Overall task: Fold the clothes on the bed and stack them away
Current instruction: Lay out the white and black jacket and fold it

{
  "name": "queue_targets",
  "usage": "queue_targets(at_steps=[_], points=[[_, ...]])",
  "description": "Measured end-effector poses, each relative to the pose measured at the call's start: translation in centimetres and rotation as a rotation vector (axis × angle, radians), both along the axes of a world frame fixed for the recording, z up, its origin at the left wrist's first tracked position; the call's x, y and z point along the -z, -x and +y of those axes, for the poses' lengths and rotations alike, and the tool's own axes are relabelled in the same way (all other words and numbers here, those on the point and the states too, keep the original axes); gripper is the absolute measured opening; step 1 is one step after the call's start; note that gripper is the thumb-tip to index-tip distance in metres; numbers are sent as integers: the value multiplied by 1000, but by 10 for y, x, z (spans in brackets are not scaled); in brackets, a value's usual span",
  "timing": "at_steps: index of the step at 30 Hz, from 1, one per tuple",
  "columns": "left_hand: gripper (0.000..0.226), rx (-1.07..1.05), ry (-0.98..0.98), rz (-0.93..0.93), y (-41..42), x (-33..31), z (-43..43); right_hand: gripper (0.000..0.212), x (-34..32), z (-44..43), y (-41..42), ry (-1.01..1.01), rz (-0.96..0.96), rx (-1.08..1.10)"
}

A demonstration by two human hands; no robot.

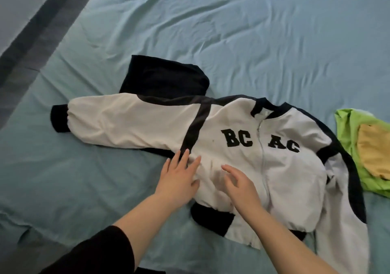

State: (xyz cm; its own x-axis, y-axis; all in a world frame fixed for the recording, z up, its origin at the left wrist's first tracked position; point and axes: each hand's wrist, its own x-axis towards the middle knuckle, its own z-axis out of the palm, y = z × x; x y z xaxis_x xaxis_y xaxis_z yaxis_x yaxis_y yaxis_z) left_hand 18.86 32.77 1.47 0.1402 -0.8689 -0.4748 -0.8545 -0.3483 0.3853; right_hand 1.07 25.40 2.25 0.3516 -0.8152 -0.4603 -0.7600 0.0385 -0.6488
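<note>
A white zip jacket (pixel 291 168) with black trim and the letters BC AC lies front up on the blue-green bed sheet (pixel 253 41). One of its sleeves stretches out to the left and the other hangs down on the right. My left hand (pixel 179 178) rests flat with straight fingers on the jacket's left side, near the armpit. My right hand (pixel 240 185) hovers over or lightly touches the lower front, fingers relaxed, holding nothing. A black garment (pixel 164 77) lies partly under the jacket's shoulder.
A green garment (pixel 348 134) with a yellow garment (pixel 373 151) on top sits at the right edge. The bed's left edge runs diagonally at upper left, with a dark strip (pixel 48 22) beside it.
</note>
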Motion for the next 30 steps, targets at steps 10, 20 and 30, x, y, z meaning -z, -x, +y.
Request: queue_targets(at_steps=[10,20,30], points=[[68,157,-91,27,229,-1,-78,43,-2,-43,264,142,371,216],[90,221,-433,-41,319,53,-127,84,62,-47,393,-358,372,219],[93,273,-576,-33,316,51,-151,79,74,-71,392,-531,490,101]])
